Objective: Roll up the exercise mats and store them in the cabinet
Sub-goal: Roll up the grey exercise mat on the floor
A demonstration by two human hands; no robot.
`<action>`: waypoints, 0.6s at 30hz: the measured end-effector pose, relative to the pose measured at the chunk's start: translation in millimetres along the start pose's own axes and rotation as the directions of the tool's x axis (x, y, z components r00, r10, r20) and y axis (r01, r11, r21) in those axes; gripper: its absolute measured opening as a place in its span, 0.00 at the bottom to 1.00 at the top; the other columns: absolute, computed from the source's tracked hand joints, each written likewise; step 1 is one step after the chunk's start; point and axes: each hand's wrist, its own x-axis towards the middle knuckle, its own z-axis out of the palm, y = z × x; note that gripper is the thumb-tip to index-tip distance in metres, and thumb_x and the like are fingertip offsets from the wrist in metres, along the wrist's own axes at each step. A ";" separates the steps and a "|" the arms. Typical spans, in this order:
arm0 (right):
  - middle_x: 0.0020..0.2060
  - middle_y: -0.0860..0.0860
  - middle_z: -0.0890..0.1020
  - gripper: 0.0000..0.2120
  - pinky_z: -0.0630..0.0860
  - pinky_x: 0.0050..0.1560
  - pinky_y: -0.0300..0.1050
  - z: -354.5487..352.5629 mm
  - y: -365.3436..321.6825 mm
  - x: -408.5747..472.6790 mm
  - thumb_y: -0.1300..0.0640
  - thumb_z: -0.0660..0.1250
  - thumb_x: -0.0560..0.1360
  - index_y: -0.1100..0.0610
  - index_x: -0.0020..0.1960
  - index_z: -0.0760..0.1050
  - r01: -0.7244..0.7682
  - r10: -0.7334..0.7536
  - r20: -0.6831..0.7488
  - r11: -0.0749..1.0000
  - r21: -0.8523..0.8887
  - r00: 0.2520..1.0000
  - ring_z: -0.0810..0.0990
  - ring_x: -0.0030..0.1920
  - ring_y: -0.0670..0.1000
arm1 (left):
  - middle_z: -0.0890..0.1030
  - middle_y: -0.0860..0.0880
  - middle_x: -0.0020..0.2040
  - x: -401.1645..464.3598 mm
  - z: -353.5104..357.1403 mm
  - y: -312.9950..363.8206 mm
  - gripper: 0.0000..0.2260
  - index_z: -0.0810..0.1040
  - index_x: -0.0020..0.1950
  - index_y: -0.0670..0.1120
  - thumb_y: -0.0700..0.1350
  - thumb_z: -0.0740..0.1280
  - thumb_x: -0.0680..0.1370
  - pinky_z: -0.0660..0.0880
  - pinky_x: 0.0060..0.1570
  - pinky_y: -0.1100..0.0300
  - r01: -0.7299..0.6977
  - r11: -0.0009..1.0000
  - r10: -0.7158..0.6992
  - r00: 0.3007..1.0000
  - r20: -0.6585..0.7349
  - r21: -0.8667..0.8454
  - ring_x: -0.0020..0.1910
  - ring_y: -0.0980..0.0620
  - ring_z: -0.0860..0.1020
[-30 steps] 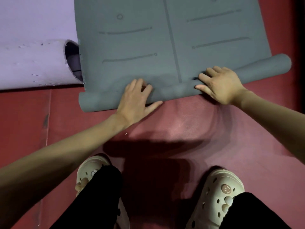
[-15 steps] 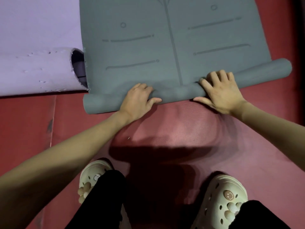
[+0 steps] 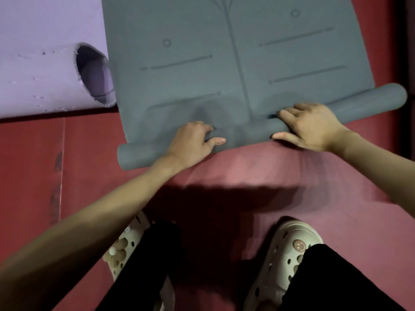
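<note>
Head view looks straight down at a dark red floor (image 3: 31, 176), w/ a paler pink mat (image 3: 314, 198) spread over it under the person's feet. No walls or furniture in shot; cabinet not visible.

Only hollow thing here: a lilac mat (image 3: 40, 79), partly rolled, lying just left of the grey mat (image 3: 224, 52). Its open roll end faces the grey mat and shows a dark hollow w/ inner layers curling round; nothing else seen inside.

Grey mat is the landmark: mostly flat, running off the top edge, printed w/ a centre line, short dashes and small circles. Its near end is wound into a thin, tight grey roll (image 3: 370, 98) lying across the pink mat, tilted so the right tip sits farther away than the left tip. Roll sticks out past the flat part on both sides.

Left hand (image 3: 193, 142) is on the roll left of the centre line, fingers curled over the top, thumb along the near side, grasping it. Right hand (image 3: 314, 126) is on the roll right of the centre line, fingers bent over it, thumb stretched along the near edge, also grasping it.

Below the roll: black trousers (image 3: 139, 265) and cream clogs (image 3: 289, 261) w/ charms, standing on the pink mat.
</note>
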 end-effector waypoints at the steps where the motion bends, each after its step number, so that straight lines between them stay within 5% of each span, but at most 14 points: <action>1: 0.41 0.58 0.81 0.32 0.75 0.38 0.51 0.7 -3.3 -4.3 0.34 0.48 0.77 0.62 0.51 0.75 0.005 -0.005 0.013 1.000 0.014 1.000 0.80 0.40 0.61 | 0.83 0.41 0.49 -5.1 1.7 0.9 0.18 0.83 0.52 0.40 0.56 0.70 0.75 0.74 0.50 0.51 0.011 1.000 -0.011 1.000 0.013 -0.001 0.50 0.40 0.80; 8: 0.46 0.59 0.79 0.33 0.77 0.42 0.52 1.5 -4.4 -2.6 0.33 0.46 0.78 0.60 0.55 0.73 0.036 -0.037 0.014 0.995 0.098 0.999 0.79 0.45 0.61 | 0.84 0.44 0.46 3.8 -3.8 4.3 0.17 0.84 0.48 0.43 0.57 0.71 0.74 0.70 0.44 0.57 0.191 0.981 -0.181 0.965 0.189 -0.033 0.50 0.44 0.81; 10: 0.51 0.61 0.75 0.33 0.75 0.48 0.55 2.4 -5.5 -6.0 0.32 0.48 0.77 0.60 0.60 0.72 -0.021 0.022 -0.008 0.991 0.132 1.000 0.76 0.48 0.62 | 0.82 0.45 0.39 7.9 -6.1 5.0 0.16 0.81 0.42 0.44 0.57 0.73 0.72 0.65 0.37 0.59 0.249 0.968 -0.236 0.947 0.220 -0.034 0.43 0.46 0.79; 18: 0.52 0.63 0.72 0.34 0.65 0.53 0.58 9.5 -46.8 -22.3 0.32 0.52 0.76 0.62 0.61 0.71 -0.264 0.260 -0.116 0.964 -0.016 0.958 0.69 0.49 0.61 | 0.77 0.50 0.39 15.2 -2.5 3.6 0.21 0.73 0.43 0.46 0.56 0.79 0.65 0.69 0.40 0.58 0.377 0.920 -0.358 0.919 0.165 -0.102 0.40 0.49 0.75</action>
